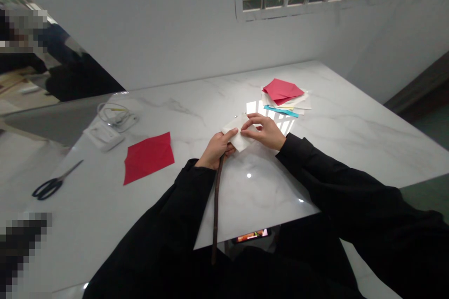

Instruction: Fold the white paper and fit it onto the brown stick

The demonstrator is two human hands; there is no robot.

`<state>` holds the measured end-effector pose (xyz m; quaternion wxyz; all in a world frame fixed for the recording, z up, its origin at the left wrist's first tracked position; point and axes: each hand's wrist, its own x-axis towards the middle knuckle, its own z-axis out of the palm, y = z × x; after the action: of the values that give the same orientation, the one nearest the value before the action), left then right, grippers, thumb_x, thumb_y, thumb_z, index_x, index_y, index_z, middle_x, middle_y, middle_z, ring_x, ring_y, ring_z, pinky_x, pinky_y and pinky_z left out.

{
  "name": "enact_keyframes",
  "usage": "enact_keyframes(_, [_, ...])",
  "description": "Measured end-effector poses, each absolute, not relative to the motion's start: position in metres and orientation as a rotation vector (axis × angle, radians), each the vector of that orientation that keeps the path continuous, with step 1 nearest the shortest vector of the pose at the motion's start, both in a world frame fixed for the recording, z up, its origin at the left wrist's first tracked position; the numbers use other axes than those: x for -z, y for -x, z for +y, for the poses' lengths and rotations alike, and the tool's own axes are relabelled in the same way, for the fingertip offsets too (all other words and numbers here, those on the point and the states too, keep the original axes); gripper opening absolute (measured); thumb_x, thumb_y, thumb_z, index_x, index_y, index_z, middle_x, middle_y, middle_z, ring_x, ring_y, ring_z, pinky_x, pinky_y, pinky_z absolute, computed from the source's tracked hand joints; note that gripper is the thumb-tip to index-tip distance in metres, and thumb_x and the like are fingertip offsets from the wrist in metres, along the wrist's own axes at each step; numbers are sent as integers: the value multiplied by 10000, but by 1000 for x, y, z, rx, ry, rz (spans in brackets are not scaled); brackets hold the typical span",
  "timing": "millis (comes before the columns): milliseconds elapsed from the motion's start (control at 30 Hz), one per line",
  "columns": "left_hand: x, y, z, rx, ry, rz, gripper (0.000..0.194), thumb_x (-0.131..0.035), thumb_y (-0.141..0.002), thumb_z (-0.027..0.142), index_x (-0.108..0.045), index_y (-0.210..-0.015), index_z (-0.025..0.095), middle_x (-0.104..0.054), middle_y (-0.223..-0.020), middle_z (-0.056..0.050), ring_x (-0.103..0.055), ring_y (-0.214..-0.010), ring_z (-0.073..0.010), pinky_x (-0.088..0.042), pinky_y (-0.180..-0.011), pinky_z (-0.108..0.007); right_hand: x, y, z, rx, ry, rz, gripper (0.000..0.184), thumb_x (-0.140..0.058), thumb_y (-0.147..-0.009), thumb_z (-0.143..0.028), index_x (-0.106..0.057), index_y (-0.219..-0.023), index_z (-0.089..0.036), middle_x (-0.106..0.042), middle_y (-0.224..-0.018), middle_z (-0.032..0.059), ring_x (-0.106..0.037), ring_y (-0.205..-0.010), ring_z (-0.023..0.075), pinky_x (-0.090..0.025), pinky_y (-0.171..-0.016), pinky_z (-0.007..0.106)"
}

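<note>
A folded white paper (237, 131) lies on the white marble table (336, 149) in front of me. My left hand (216, 148) is closed on the paper's near left edge, thumb on top. A thin brown stick (216, 205) hangs down from that same hand past the table edge. My right hand (264, 131) rests on the paper's right side with fingers pinched on its fold. Both arms wear black sleeves.
A red paper sheet (149, 156) lies to the left, black scissors (52, 184) farther left. A white box (103, 136) and coiled cable (115, 114) sit behind them. A stack of coloured papers (285, 96) lies beyond my hands. A phone (251, 235) shows below the table edge.
</note>
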<state>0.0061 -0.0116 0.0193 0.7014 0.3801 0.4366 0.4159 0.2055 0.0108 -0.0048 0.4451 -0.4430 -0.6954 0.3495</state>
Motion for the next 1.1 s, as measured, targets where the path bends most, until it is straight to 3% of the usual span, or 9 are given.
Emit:
enact_keyframes(300, [-10, -10, -10, -941, -929, 1069, 315, -826, -925, 349, -595, -818, 164, -387, -533, 87, -273, -402, -42, -179, -412, -202, 5, -207, 13, -935, 1142, -1731, 188, -835, -857, -406, -851, -939, -238, -721, -1358, 128, -593, -1439, 362, -605, -958, 466])
enact_keyframes(467, [-11, -8, -10, -918, -934, 1028, 301, -822, -928, 330, -589, -818, 175, -317, -518, 114, -230, -400, -44, -173, -419, -210, 3, -210, 12, -681, 1029, -1807, 148, -807, -909, -396, -842, -967, -265, -717, -1350, 111, -682, -1283, 300, -618, -946, 444])
enact_keyframes(633, [-15, -7, -13, -922, -924, 1007, 258, -806, -930, 267, -596, -818, 166, -301, -548, 118, -213, -424, -42, -200, -424, -201, 3, -212, 15, -518, 984, -1870, 78, -801, -958, -349, -844, -955, -285, -743, -1285, 93, -703, -1229, 283, -583, -1052, 485])
enact_keyframes(767, [-18, -7, -13, -935, -921, 1004, 233, -792, -937, 236, -609, -817, 154, -297, -562, 117, -206, -435, -38, -206, -428, -193, 4, -213, 16, -440, 950, -1923, 71, -866, -924, -344, -848, -977, -300, -739, -1293, 73, -702, -1228, 286, -540, -1123, 512])
enact_keyframes(1100, [-18, -9, -12, -952, -862, 1012, 293, -869, -879, 258, -617, -771, 155, -329, -560, 105, -221, -421, -30, -190, -413, -194, -12, -211, 6, -374, 1015, -1968, 34, -845, -939, -334, -846, -909, -318, -725, -1365, 64, -620, -1306, 328, -552, -1090, 550])
